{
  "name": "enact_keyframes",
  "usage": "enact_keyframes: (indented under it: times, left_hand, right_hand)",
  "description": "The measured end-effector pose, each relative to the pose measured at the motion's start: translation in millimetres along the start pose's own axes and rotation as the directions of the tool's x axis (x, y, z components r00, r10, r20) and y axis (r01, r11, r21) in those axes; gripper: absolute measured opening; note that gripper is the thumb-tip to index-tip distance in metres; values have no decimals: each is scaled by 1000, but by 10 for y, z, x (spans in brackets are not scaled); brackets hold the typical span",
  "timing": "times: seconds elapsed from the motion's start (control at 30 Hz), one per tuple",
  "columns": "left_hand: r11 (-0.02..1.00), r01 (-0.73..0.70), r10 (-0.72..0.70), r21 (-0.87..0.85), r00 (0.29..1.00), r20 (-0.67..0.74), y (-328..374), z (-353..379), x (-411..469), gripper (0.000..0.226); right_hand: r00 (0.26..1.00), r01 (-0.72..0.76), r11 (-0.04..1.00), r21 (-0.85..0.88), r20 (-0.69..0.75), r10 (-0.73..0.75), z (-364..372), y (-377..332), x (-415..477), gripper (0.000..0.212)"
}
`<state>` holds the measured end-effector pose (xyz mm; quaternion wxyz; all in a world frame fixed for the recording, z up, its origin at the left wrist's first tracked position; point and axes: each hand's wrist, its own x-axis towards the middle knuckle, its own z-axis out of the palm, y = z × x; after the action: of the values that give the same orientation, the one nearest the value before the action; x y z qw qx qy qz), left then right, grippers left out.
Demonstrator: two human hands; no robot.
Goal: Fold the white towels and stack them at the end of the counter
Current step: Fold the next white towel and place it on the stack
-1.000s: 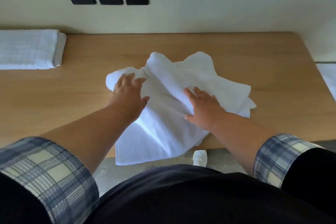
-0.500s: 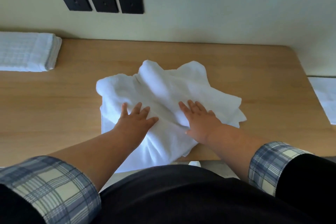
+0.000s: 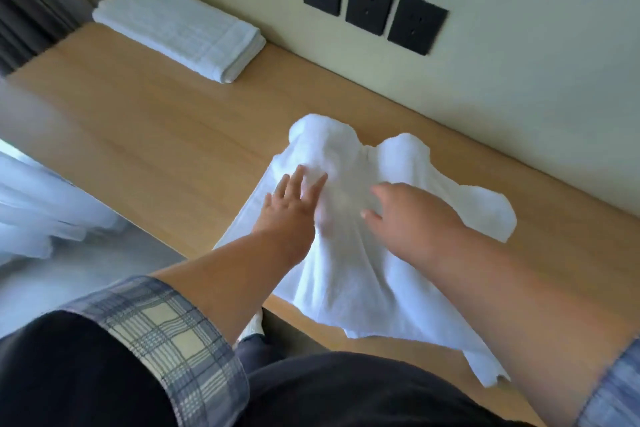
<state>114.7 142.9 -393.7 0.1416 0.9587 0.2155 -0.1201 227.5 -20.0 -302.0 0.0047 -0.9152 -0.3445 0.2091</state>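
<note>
Wooden counter (image 3: 156, 135) bears the crumpled white towel (image 3: 363, 263) beneath both hands, not yet folded: left hand (image 3: 287, 208) flat, fingers (image 3: 298, 173) spread; right hand (image 3: 408, 215) open, pressing the cloth. Well beyond the left fingertips, one folded towel (image 3: 176, 28) lies at the counter's end; this fold seems barely begun.

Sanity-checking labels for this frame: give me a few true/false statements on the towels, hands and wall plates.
1. The crumpled towel hangs over the counter's near edge. True.
2. The left hand is off that towel. False: it lies on it, fingers straight.
3. The folded towel lies apart from the crumpled one. True.
4. The wall carries four black socket plates. False: three.
5. The right hand grips the folded towel. False: it rests on the crumpled towel.
</note>
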Motion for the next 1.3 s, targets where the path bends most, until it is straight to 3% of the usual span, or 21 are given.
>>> enact_keyframes:
  times: [0.1, 0.2, 0.27, 0.33, 0.37, 0.43, 0.53, 0.63, 0.77, 0.9, 0.97, 1.03, 1.2, 1.23, 1.3]
  left_hand:
    - [974, 54, -45, -218, 998, 47, -333, 107, 0, 79]
    - [972, -5, 39, -235, 989, 140, -650, 201, 94, 73]
    - [971, -75, 115, -227, 980, 166, -824, 218, 183, 68]
    - [950, -120, 170, -288, 973, 156, -974, 202, 299, 58]
    - [931, -122, 178, -343, 975, 135, -1043, 179, 361, 53]
    - [878, -78, 121, -472, 991, 62, -1171, 138, 504, 49]
    - [770, 59, -18, -635, 997, 70, -1304, 35, 778, 52]
    - [579, 157, -66, -800, 987, 147, -1352, -152, 1136, 35]
    - [236, 279, 85, -931, 948, 306, -1284, -473, 1493, 88]
    - [4, 422, 341, -907, 852, 398, -1379, -481, 1627, 61]
    - [-2, 423, 444, -906, 812, 378, -1461, -438, 1639, 47]
    - [-22, 403, 428, -915, 831, 356, -1486, -447, 1654, 46]
    - [-92, 300, 178, -949, 943, 281, -1372, -575, 1712, 41]
    - [-60, 276, 121, -959, 956, 268, -1351, -596, 1710, 41]
    - [49, 230, 13, -972, 973, 230, -1318, -628, 1704, 37]
  right_hand:
    - [977, 159, 971, 179, -170, -129, -166, -525, 590, 43]
    - [960, 195, 980, 36, -213, -184, -246, -948, 1286, 46]
    - [985, 113, 982, -152, -111, -130, -264, -1151, 1675, 46]
    - [998, 12, 948, -319, 59, 7, -244, -1277, 1928, 27]
    - [985, -4, 921, -390, 155, 70, -221, -1318, 2008, 16]
    - [949, -24, 891, -453, 269, 163, -190, -1357, 2160, 13]
    - [945, -37, 948, -316, 297, 136, -176, -1315, 2334, 23]
    - [958, 6, 999, 53, 286, -21, -155, -1223, 2310, 23]
    - [975, 26, 963, 267, 208, -83, -139, -1112, 2216, 14]
    - [978, -107, 922, 372, 208, 30, -216, -995, 2243, 4]
    - [978, -149, 887, 437, 200, 65, -238, -978, 2259, 8]
    - [982, -151, 873, 465, 171, 78, -258, -993, 2285, 13]
    - [998, -64, 960, 272, 39, 55, -309, -1073, 2369, 7]
    - [999, -38, 969, 244, 12, 36, -299, -1103, 2391, 8]
    - [1000, -14, 971, 240, -19, 19, -253, -1184, 2425, 29]
